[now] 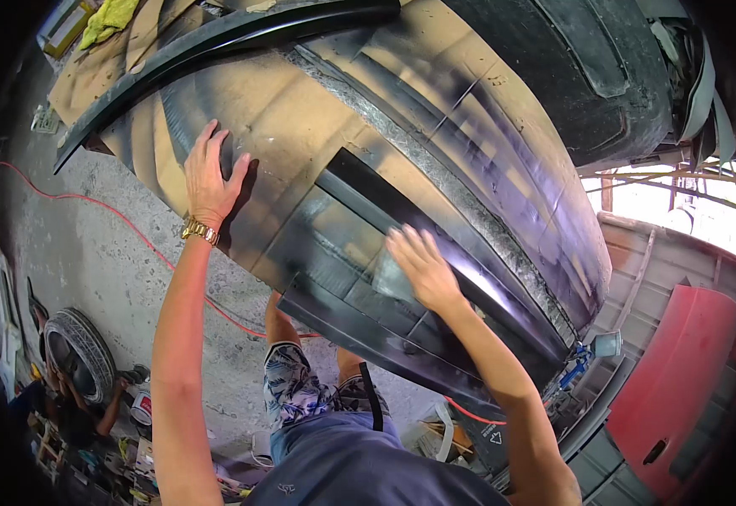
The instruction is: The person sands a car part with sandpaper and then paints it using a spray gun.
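My left hand (212, 184), a gold watch on its wrist, is spread open over the paint-stained cardboard (275, 118). It holds nothing. My right hand (425, 271) lies over a pale, thin cloth or sheet (392, 281), with its fingers together and pressed down. That hand is at a glossy black trim strip (359, 185) resting on the cardboard. A second black strip (343, 327) lies along the near edge, below my right hand. Farther off, a long curved black strip (241, 46) spans the upper left.
A blue spray gun (583, 358) with a grey cup sits at the right end. Beyond it stands a red car door (680, 379). A red hose (123, 219) crosses the concrete floor. At lower left, another person's arms are near a tyre (80, 354). A dark panel (591, 67) is upper right.
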